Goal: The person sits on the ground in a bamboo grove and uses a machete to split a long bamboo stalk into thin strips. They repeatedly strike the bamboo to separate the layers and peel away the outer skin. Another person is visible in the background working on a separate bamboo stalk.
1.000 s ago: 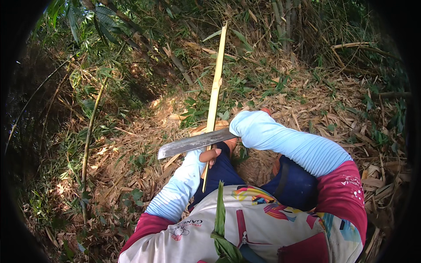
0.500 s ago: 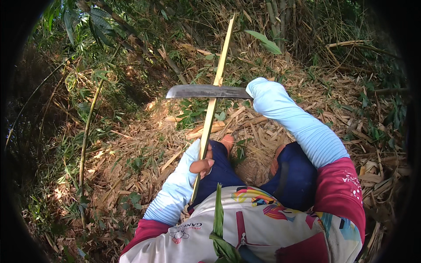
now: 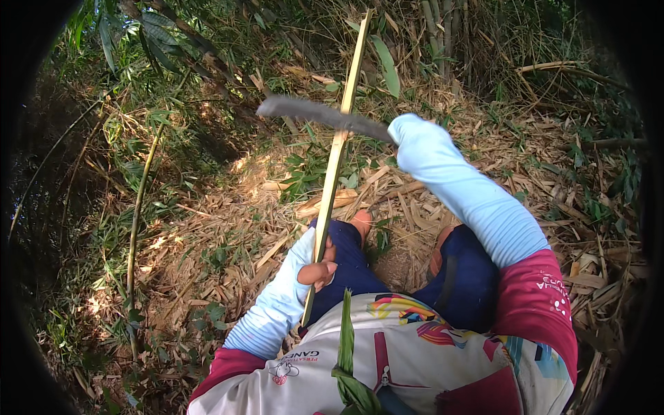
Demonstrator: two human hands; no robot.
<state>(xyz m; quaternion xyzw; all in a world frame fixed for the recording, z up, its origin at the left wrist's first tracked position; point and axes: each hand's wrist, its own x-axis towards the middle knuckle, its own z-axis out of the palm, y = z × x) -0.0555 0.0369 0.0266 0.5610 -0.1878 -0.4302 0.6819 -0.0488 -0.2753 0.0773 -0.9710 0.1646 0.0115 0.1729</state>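
Observation:
In my left hand, fingers closed round its lower part, I hold a long, pale split-bamboo strip. It slants up and away from my body, its far end beyond the blade. A machete with a dark, broad blade crosses the strip above its middle, tip to the left and slightly blurred. My right hand is closed on the machete's handle; a light-blue sleeve covers most of the hand and the handle is hidden. At the crossing, the strip's surface shows a small rough spot.
Dry bamboo leaves and husks litter the ground. My knees in dark blue trousers are bent below the strip. A thin upright stem stands at left, bamboo stalks at the back. A green leaf hangs beside the strip's far end.
The machete blade has tilted, its tip rising and the blade moving away from me along the strip. The strip's far end has shifted slightly farther out, and the green leaf has swung left.

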